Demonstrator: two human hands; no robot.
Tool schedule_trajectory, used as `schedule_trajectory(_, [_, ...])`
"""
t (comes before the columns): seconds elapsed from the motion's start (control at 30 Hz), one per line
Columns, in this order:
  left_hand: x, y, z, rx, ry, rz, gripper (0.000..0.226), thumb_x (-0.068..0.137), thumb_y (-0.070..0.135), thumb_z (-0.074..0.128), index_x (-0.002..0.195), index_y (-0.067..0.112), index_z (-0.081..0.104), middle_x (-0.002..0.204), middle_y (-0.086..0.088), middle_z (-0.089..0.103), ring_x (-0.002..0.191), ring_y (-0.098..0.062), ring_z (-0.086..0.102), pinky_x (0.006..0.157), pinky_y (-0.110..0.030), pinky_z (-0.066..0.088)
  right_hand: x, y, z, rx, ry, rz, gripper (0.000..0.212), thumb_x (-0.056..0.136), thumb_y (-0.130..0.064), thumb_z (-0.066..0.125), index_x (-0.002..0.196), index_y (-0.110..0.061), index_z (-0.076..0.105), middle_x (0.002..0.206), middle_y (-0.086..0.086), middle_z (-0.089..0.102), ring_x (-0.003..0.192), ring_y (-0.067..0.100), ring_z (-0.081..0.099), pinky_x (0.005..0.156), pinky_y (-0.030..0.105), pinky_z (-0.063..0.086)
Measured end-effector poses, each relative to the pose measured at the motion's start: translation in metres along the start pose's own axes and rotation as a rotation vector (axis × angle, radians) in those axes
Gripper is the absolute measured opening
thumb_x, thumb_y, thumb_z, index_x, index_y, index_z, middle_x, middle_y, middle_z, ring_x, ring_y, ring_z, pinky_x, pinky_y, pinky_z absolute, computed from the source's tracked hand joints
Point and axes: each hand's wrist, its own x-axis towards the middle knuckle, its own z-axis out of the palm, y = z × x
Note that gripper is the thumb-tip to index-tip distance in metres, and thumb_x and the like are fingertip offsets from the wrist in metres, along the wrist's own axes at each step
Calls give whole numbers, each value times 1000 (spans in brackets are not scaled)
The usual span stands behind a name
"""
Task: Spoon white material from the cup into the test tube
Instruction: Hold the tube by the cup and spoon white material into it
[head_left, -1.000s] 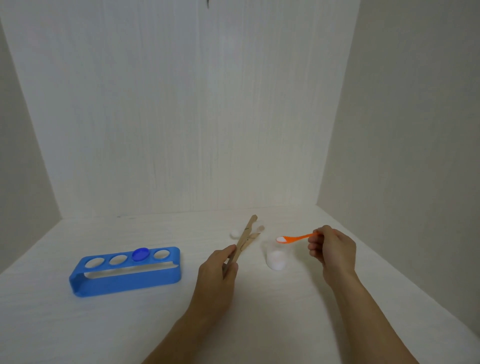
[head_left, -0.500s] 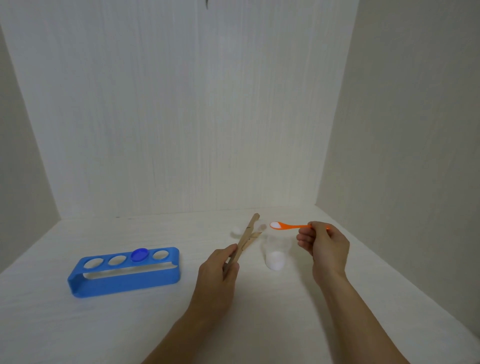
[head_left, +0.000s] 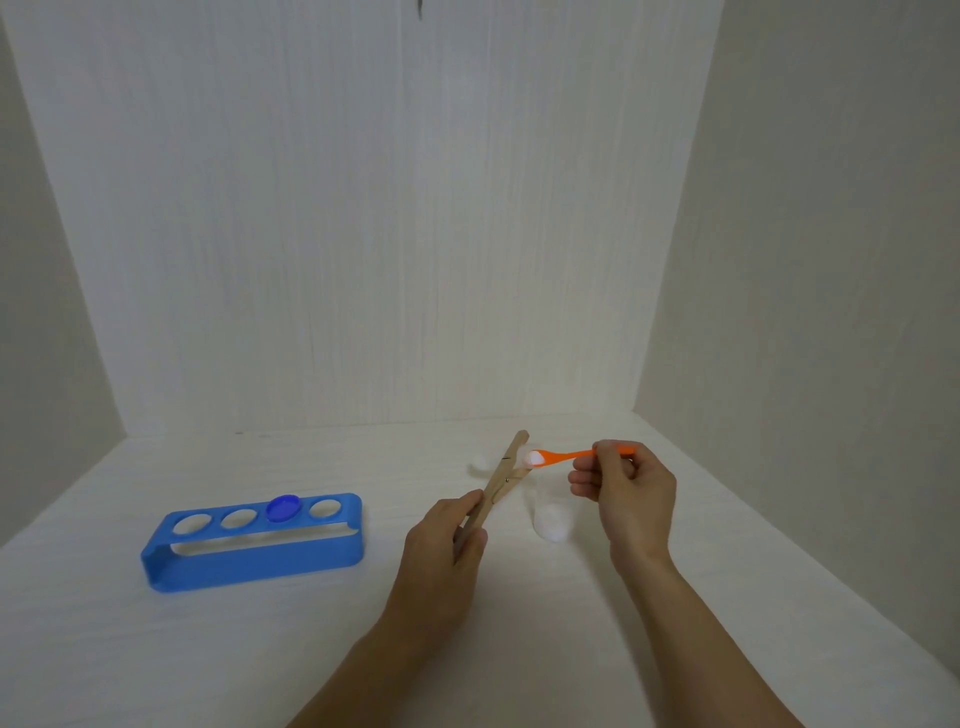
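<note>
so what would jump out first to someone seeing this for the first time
Probably the bright orange plastic spoon, heaped with white powder, pinched in the right hand just right of centre, its bowl beside the tip of the wooden clamp held by the left hand. Next, the blue plastic test tube rack at left, one hole filled by a darker blue disc.

hands (head_left: 447, 540): bare, no gloves | forearms (head_left: 691, 623): bare, no sleeves | no jewellery

spoon (head_left: 563, 455): orange, white material in bowl | rack (head_left: 252, 540): blue, darker blue cap (head_left: 283, 507) | clamp (head_left: 501, 478): tan wood | surface (head_left: 208, 649): white, faint grain
</note>
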Motion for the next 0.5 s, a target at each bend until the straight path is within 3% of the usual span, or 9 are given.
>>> schedule_trajectory(0.17, [0, -1, 0, 8, -3, -8, 39, 93, 17, 51, 131, 19, 48, 105, 10, 55, 82, -1, 53, 67, -5, 41, -4, 0, 2, -49, -50, -51, 19, 95, -18, 58, 81, -10, 68, 69, 7, 75, 59, 25, 72, 68, 41, 60])
schedule_trajectory(0.5, [1, -2, 2, 22, -9, -29, 40, 93, 19, 50, 133, 18, 45, 106, 8, 55, 81, -4, 53, 66, -9, 40, -10, 0, 2, -113, -169, -136, 13, 94, -12, 60, 87, -16, 70, 74, 3, 76, 65, 20, 73, 71, 38, 62])
